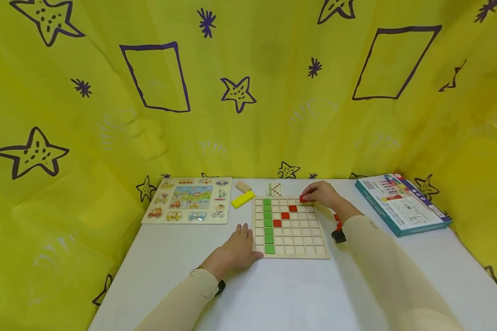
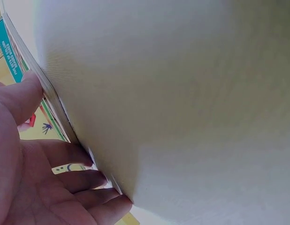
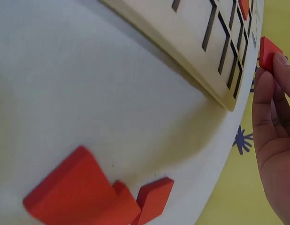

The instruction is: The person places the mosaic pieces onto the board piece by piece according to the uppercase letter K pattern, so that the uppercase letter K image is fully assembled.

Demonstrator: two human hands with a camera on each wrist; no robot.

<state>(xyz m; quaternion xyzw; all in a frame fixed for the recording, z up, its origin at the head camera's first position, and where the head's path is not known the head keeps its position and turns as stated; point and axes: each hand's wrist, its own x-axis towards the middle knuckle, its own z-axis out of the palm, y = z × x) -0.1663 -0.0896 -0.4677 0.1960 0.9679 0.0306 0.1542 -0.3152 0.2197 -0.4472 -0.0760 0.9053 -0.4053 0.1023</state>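
My right hand (image 1: pixel 324 195) pinches a small red square tile (image 3: pixel 269 53) between thumb and fingers, above the far right part of a wooden grid board (image 1: pixel 308 250). Several green tiles (image 1: pixel 268 231) fill a column near the board's left side. Three red tiles (image 1: pixel 285 215) sit in its cells, making a diagonal that climbs to the right. My left hand (image 1: pixel 237 248) rests with fairly straight fingers along the board's left edge, its thumb touching the near left corner. Loose red tiles (image 3: pixel 74 190) lie right of the board, partly hidden by the right sleeve in the head view.
Behind the board lies a small pattern card (image 1: pixel 275 190). A yellow block (image 1: pixel 243 199) and a plain wooden block (image 1: pixel 243 186) are at the back left, beside a picture puzzle board (image 1: pixel 228 202). A teal-edged game box (image 1: pixel 403 204) stands at the right; yellow cloth surrounds the table.
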